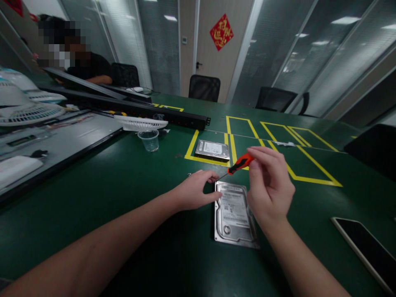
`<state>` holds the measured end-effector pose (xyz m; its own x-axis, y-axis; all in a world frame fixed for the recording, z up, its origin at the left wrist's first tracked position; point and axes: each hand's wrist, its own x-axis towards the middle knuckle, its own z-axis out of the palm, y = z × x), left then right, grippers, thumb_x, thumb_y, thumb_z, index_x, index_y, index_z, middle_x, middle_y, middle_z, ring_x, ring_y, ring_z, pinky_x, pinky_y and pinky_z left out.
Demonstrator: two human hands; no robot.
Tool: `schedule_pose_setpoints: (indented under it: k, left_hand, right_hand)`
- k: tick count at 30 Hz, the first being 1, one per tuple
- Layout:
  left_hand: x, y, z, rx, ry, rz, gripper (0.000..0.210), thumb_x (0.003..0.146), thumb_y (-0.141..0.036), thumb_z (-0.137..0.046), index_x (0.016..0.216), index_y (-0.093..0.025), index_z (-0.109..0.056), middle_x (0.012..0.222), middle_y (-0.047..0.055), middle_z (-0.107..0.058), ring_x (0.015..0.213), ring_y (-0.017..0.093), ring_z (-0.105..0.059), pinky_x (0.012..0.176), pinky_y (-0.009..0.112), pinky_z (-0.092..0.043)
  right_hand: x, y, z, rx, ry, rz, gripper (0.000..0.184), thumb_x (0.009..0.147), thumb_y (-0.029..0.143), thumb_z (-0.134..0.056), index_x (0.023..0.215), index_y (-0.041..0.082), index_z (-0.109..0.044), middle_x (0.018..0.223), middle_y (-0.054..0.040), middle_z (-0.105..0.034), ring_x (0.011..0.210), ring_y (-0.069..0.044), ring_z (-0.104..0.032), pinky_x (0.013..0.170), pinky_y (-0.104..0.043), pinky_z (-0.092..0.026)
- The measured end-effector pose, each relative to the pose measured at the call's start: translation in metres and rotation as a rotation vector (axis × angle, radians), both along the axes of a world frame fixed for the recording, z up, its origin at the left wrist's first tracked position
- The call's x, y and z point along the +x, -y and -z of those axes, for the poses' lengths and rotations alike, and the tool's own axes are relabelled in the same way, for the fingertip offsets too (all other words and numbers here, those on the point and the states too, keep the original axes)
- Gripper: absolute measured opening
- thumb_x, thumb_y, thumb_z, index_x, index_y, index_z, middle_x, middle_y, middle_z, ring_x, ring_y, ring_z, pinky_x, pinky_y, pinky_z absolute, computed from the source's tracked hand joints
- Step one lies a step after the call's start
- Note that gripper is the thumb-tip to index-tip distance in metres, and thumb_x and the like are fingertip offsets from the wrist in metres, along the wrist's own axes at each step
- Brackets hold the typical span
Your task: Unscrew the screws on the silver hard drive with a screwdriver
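A silver hard drive [232,214] with a white label lies flat on the green table, its long side pointing away from me. My right hand [270,189] is closed round the orange and black handle of a screwdriver [239,163]. The screwdriver slants down to the left, its tip at the drive's far left corner. Beside that corner is my left hand [196,189], thumb over the drive's left edge and fingers near the tip, with a gap between them. Whether its fingertips touch the shaft I cannot tell. Behind, a second hard drive [213,149] lies within yellow tape.
A clear plastic cup [149,141], a white fan grille [140,123] and a long black bar [176,119] are at left. A phone [366,249] lies at right. Yellow tape outlines [318,180] mark the table [148,247]. Another person [99,74] sits far left.
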<state>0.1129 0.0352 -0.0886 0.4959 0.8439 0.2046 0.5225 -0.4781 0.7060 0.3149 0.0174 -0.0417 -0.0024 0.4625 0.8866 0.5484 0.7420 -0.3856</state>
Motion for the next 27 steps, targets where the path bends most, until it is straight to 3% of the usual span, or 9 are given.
schedule_pose_setpoints:
  k: [10, 17, 23, 27]
  left_hand:
    - [0.0, 0.0, 0.0, -0.011, -0.006, -0.007, 0.046, 0.089, -0.038, -0.078, 0.127, -0.017, -0.065, 0.12, 0.012, -0.072, 0.113, 0.029, -0.067, 0.098, 0.046, -0.054]
    - [0.0, 0.001, -0.003, -0.021, -0.018, -0.006, 0.045, 0.089, -0.039, -0.076, 0.128, -0.018, -0.064, 0.122, 0.011, -0.071, 0.115, 0.03, -0.066, 0.099, 0.048, -0.054]
    - [0.0, 0.001, -0.001, -0.015, -0.011, 0.0, 0.045, 0.09, -0.039, -0.076, 0.127, -0.019, -0.064, 0.122, 0.011, -0.071, 0.115, 0.029, -0.066, 0.099, 0.047, -0.054]
    - [0.0, 0.0, 0.0, 0.002, -0.012, -0.003, 0.042, 0.089, -0.039, -0.076, 0.125, -0.02, -0.064, 0.12, 0.01, -0.072, 0.114, 0.03, -0.067, 0.098, 0.046, -0.054]
  right_hand:
    - [-0.001, -0.001, 0.002, -0.017, -0.032, -0.006, 0.023, 0.099, 0.014, -0.062, 0.118, 0.021, -0.072, 0.121, -0.012, -0.068, 0.117, -0.027, -0.066, 0.094, -0.048, -0.057]
    - [-0.002, -0.004, 0.009, -0.077, -0.156, -0.138, 0.027, 0.093, 0.014, -0.071, 0.118, 0.024, -0.068, 0.127, -0.0107, -0.065, 0.115, -0.029, -0.07, 0.091, -0.05, -0.062]
    - [0.0, -0.004, 0.005, -0.021, -0.07, -0.016, 0.025, 0.09, 0.017, -0.078, 0.113, 0.025, -0.073, 0.121, -0.0086, -0.068, 0.109, -0.026, -0.069, 0.083, -0.043, -0.063]
    - [0.0, 0.0, 0.0, -0.003, -0.001, 0.01, 0.026, 0.098, 0.015, -0.063, 0.12, 0.025, -0.074, 0.124, -0.0098, -0.07, 0.116, -0.026, -0.068, 0.095, -0.048, -0.059]
